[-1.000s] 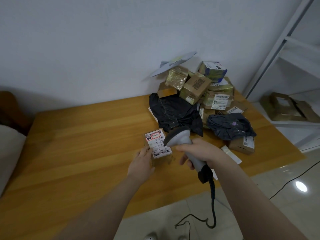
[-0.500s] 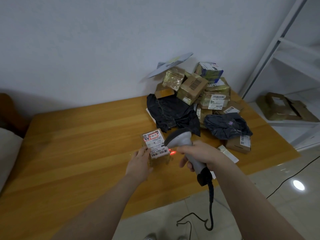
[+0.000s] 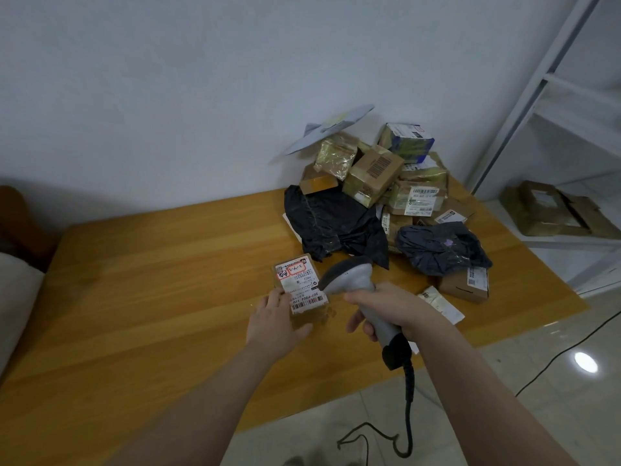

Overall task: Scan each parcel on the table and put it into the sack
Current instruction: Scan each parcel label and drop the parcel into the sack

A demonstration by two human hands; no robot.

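Note:
A small brown parcel (image 3: 302, 284) with a white barcode label lies on the wooden table (image 3: 151, 280). My left hand (image 3: 274, 322) holds it at its near left edge, thumb under the near side. My right hand (image 3: 386, 309) grips a grey handheld scanner (image 3: 356, 280) whose head points at the label from the right. A pile of parcels (image 3: 379, 183) sits at the table's far right, with two black plastic bags (image 3: 332, 227) in front of the pile. No sack is in view.
A small brown box (image 3: 465, 284) and a white slip (image 3: 440, 302) lie by the table's right edge. The scanner's black cable (image 3: 408, 415) hangs to the tiled floor. A white shelf (image 3: 571, 129) with flat cardboard stands at the right. A cushion (image 3: 16, 297) is at the left.
The red scan light seen half a second ago on the parcel is gone. My hands, the parcel and the scanner stay almost where they were.

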